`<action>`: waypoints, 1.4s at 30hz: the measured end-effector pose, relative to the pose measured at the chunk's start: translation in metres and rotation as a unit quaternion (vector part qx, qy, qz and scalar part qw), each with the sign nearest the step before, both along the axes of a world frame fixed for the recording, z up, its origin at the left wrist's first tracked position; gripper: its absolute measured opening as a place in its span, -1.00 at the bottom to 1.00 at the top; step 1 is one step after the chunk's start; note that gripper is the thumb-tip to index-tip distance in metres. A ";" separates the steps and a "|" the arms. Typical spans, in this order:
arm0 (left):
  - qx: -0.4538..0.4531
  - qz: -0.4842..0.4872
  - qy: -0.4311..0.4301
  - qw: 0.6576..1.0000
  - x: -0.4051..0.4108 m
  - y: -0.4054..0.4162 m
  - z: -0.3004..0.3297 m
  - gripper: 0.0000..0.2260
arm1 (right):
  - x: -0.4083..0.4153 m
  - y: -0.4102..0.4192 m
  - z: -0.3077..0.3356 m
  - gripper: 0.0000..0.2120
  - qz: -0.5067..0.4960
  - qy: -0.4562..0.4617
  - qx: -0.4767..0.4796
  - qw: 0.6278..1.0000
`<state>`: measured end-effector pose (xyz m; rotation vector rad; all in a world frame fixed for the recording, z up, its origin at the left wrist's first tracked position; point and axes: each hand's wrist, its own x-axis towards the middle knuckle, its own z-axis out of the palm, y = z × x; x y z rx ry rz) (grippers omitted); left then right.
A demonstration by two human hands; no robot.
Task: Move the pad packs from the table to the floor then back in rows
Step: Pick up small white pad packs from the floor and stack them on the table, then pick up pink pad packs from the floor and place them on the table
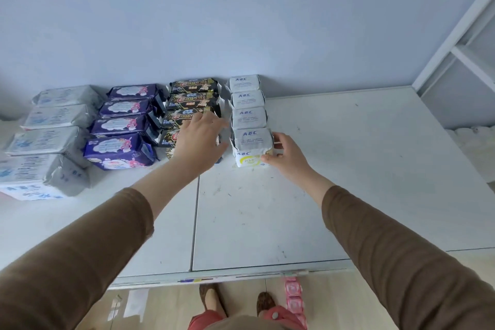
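Right hand (285, 154) pinches crinkly white pack (251, 146); left hand (199, 139) flat on glossy black pack (167, 139).

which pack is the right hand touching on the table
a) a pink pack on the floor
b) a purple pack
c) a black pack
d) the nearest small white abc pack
d: the right hand has its fingers against the right end of the nearest small white ABC pack, at the front of the rightmost row, while the left hand lies over the black packs.
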<state>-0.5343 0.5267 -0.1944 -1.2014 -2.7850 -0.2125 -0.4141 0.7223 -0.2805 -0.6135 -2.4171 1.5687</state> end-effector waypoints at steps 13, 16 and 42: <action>0.044 -0.030 -0.095 0.994 0.102 -0.071 -0.040 -0.64 | 0.102 -0.062 0.020 -0.54 -0.021 -0.033 0.203 0.978; 0.066 -0.059 -0.094 0.992 0.142 -0.092 -0.053 -0.66 | 0.154 -0.093 0.022 -0.62 -0.019 -0.025 0.216 0.976; -0.134 0.002 -0.391 0.910 0.456 -0.116 -0.486 -0.60 | 0.504 -0.120 -0.400 -0.61 -0.053 -0.299 0.026 0.952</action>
